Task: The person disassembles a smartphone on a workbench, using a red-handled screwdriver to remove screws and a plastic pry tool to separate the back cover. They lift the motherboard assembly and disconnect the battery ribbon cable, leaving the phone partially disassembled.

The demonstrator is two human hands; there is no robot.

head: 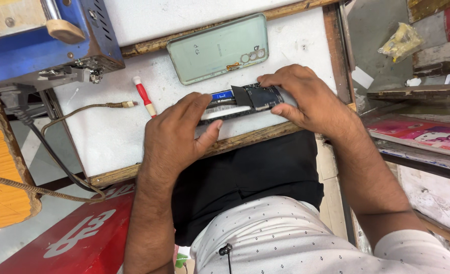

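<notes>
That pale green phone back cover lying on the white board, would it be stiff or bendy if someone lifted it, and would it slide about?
The pale green back cover looks thin and shell-like, so it probably flexes a little and weighs little. Its surface looks glossy, so it may slide easily on the white board when nudged. It lies flat, so rolling or tipping seems unlikely, though the camera cut-outs could be weak spots.

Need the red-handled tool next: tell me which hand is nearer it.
Left. The left hand lies just right of the red-handled tool; the right hand is farther right, on the opened phone.
</notes>
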